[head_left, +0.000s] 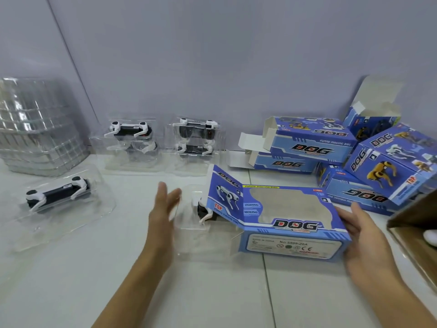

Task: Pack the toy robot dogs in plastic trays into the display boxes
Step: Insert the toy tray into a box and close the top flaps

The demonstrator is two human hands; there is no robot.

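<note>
Far to the left of the left fingers, a tall stack of empty clear plastic trays (35, 129) was seen against the wall, and nearer, a black-and-white toy robot dog in a clear tray (56, 195) lay flat on the white table (94, 268), not yet boxed. Beyond the left fingertips, two more trayed robot dogs (130, 138) (197, 138) were stood near the wall, also waiting. The left hand (163, 216) was held upright with its fingers straight and loosely spread, gripping nothing, just beside the outer end of a clear tray holding a robot dog (203, 214). That tray was judged to be partly slid into the open left end of a blue windowed display box marked DOG (283, 221), most of it apparently outside. The right hand (364, 237) was laid against the far end of this box, fingers straight and slightly spread, bracing rather than clutching it. Beyond the right fingers a pile of blue display boxes (331, 147) was seen, several with open flaps, so apparently unfilled. To the right of the right fingers the corner of a brown cardboard carton (411, 223) was visible. No finished box could be confirmed; most of the packing appeared to remain.
</note>
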